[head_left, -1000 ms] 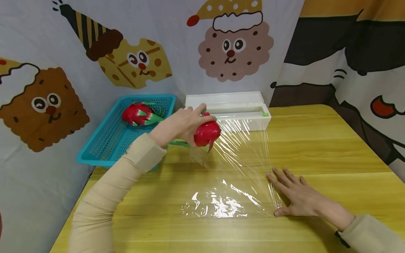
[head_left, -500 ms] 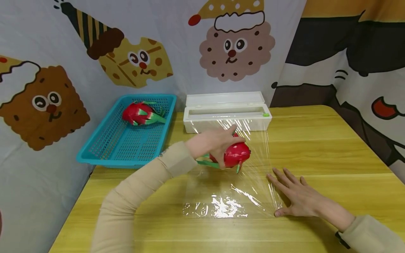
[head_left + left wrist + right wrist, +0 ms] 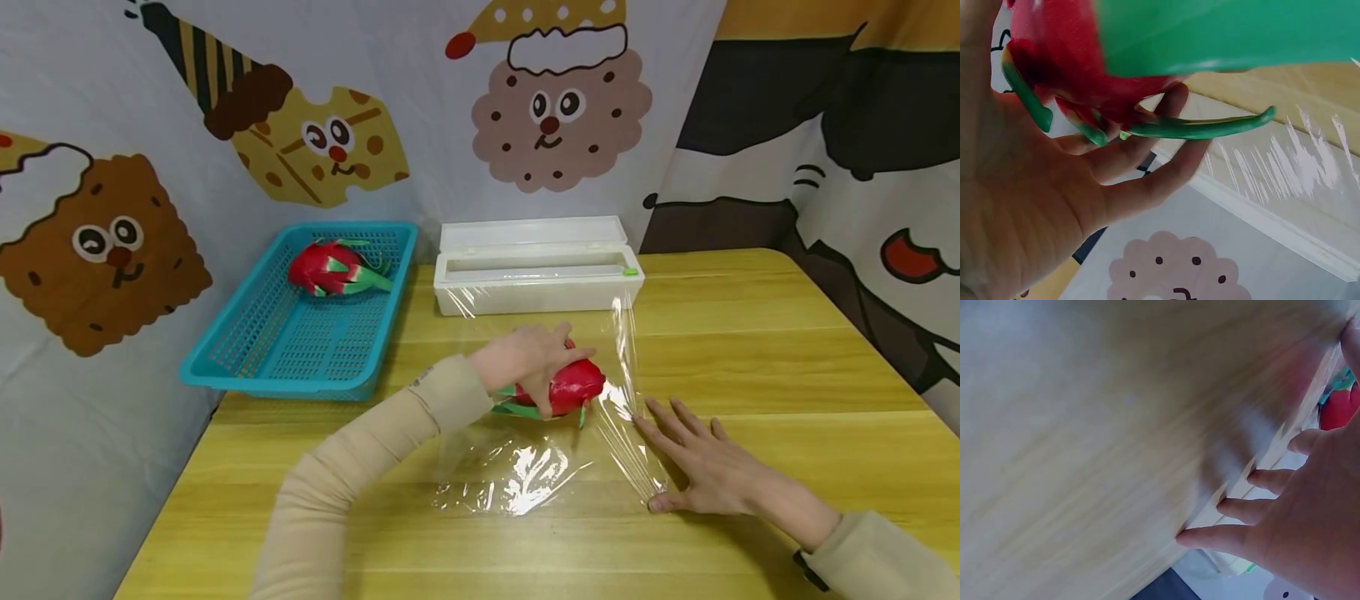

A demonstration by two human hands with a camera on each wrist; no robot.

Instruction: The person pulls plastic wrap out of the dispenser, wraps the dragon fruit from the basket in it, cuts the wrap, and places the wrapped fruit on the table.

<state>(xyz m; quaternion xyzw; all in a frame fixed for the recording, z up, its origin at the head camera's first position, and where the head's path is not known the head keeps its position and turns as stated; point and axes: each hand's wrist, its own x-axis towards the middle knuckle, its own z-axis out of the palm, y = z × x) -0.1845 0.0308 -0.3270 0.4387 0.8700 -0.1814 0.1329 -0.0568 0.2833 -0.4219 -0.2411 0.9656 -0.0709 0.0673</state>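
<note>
My left hand (image 3: 531, 362) grips a red dragon fruit (image 3: 576, 385) with green scales over the middle of a clear sheet of plastic wrap (image 3: 536, 475). In the left wrist view, the fingers curl round the side of the dragon fruit (image 3: 1072, 56), whose green tips stick out past them. The wrap runs from a white dispenser box (image 3: 540, 296) at the back toward the front of the table. Spread flat, my right hand (image 3: 712, 467) presses its fingertips at the wrap's right edge. The right wrist view shows the fingers of the right hand (image 3: 1297, 506) straight on the wood.
A blue plastic basket (image 3: 285, 387) stands at the back left with a second dragon fruit (image 3: 330, 271) inside. The dispenser's white lid (image 3: 532, 233) is raised. Behind the wooden table (image 3: 787, 350) hangs a cloth (image 3: 427, 100) printed with cartoon figures.
My left hand has carried the dragon fruit right and toward me, from beside the basket to low over the wrap. Creases in the wrap have shifted. The right hand has stayed in place.
</note>
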